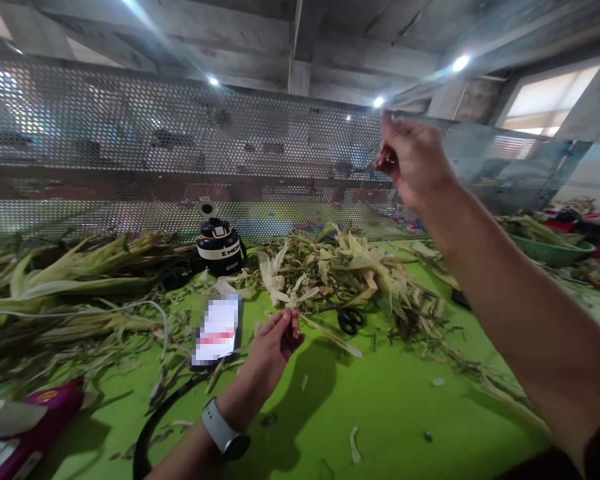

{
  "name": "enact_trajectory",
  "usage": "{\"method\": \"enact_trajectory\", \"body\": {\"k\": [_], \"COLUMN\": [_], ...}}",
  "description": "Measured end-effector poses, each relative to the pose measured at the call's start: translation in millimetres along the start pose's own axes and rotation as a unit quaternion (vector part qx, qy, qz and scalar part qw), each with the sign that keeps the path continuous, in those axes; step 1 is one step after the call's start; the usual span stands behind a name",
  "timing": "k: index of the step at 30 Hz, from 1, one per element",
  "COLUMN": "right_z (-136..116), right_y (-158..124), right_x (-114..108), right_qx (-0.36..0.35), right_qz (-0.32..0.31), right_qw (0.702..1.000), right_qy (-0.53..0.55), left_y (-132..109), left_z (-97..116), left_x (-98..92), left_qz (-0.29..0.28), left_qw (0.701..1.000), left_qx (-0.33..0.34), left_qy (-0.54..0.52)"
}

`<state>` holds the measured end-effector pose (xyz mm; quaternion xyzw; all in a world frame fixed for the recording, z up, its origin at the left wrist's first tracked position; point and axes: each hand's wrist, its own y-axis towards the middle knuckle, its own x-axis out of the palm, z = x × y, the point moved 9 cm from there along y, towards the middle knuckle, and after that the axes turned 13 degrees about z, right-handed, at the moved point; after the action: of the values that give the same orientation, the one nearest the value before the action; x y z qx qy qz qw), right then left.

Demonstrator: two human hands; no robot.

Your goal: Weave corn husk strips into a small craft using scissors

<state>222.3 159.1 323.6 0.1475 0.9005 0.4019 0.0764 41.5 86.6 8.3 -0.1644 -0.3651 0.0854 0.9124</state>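
Observation:
Low over the green tabletop (pixel 380 393), my left hand (pixel 273 347) has its fingertips pinched together, and a watch with a grey strap (pixel 220 427) is on that wrist. My right hand (pixel 415 157) is raised high in front of the mesh panel, fingers curled in a pinch. Whatever either pinch holds, perhaps something thin, is too small to make out. Just beyond my left hand lies a heap of dry corn husks (pixel 360 263), with black-handled scissors (pixel 350 319) at its near edge. A phone with a lit screen (pixel 217 330) lies left of my left hand.
A perforated metal panel (pixel 280 153) runs along the back. Before it stands a dark bottle (pixel 221 247). More husks (pixel 80 267) are piled left, crossed by a white cable (pixel 163 333). A purple packet (pixel 40 427) lies near left; a green basket (pixel 550 250) of husks sits right.

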Motion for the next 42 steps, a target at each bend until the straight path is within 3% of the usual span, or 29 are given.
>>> {"method": "enact_trajectory", "body": {"k": [2,5,8,10,12,14,17,22,25,33,42], "right_z": [-9.1,6.7,24.3,25.5,26.6,29.3,37.7,61.9,74.1,78.9,71.2], "right_y": [-48.4,-152.4,-241.9,-284.9,-309.2,-316.6,-310.5,-274.4,-259.8,-265.8,-269.1], "right_x": [14.9,38.1,47.8,54.8,59.9,61.8,59.4,34.7,23.5,32.4,30.0], "right_qx": [-0.042,-0.079,-0.151,-0.241,-0.303,-0.322,-0.293,-0.120,-0.054,-0.152,-0.229], "right_qz": [-0.083,-0.212,-0.260,-0.297,-0.326,-0.342,-0.348,-0.245,-0.196,-0.250,-0.271], "right_qw": [0.995,0.970,0.945,0.911,0.877,0.860,0.870,0.958,0.978,0.951,0.921], "right_qy": [-0.021,-0.085,-0.128,-0.154,-0.183,-0.197,-0.189,-0.091,-0.043,-0.100,-0.159], "left_y": [-2.8,-7.3,-12.1,-13.2,-13.5,-13.8,-11.7,-12.3,-16.5,-12.8,-9.2], "left_z": [-1.4,-9.1,-19.6,-25.5,-28.2,-24.9,-18.2,-8.7,-9.8,-38.3,-32.9], "left_x": [2.1,5.7,9.7,8.6,8.3,11.1,8.5,3.1,8.1,1.8,1.8], "left_qz": [-0.010,-0.044,-0.085,-0.082,-0.075,-0.084,-0.061,-0.010,-0.029,-0.079,-0.116], "left_qw": [1.000,0.998,0.993,0.993,0.994,0.995,0.997,0.996,0.990,0.969,0.951], "left_qx": [-0.014,-0.034,-0.036,-0.040,-0.050,-0.046,-0.041,-0.019,-0.011,-0.116,-0.106], "left_qy": [-0.005,0.022,0.070,0.081,0.063,0.036,0.028,0.091,0.136,0.205,0.265]}}
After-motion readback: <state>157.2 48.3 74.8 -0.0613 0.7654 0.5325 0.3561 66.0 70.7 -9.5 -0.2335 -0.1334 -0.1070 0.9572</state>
